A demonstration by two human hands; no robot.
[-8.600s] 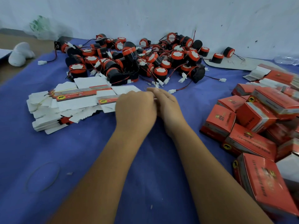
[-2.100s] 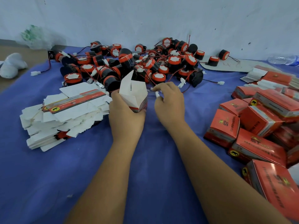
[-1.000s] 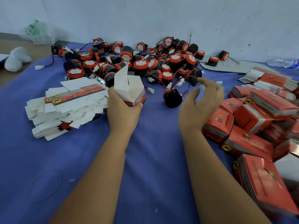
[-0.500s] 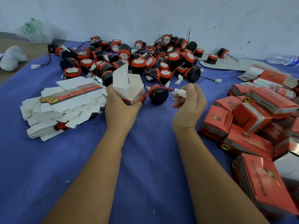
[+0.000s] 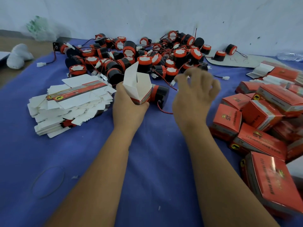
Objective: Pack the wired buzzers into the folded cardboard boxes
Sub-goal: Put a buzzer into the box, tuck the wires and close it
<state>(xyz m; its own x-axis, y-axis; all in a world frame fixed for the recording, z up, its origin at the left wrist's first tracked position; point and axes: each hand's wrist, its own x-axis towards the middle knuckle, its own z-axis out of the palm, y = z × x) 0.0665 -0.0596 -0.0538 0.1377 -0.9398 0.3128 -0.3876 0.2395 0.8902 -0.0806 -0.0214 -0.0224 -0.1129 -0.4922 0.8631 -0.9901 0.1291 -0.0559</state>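
My left hand (image 5: 129,105) grips an unfolded red and white cardboard box (image 5: 138,86), upright with its top flaps open. One black and red wired buzzer (image 5: 159,95) lies on the blue cloth right beside the box, touching it. Its red wire (image 5: 164,111) loops toward my right hand (image 5: 195,94). That hand is blurred and hovers just right of the buzzer with curled fingers, and a white bit of the wire's plug shows at its fingertips. A big heap of buzzers (image 5: 147,58) lies behind both hands.
A stack of flat unfolded boxes (image 5: 72,102) lies to the left. Several closed red boxes (image 5: 262,122) are piled on the right, with more flat ones (image 5: 275,72) at the back right. The white wall stands close behind the heap. A rubber band (image 5: 48,182) lies front left.
The buzzer that hung from my right hand now lies against the box. My right hand has risen and moved a little right, its fingers more spread. My left hand keeps holding the box.
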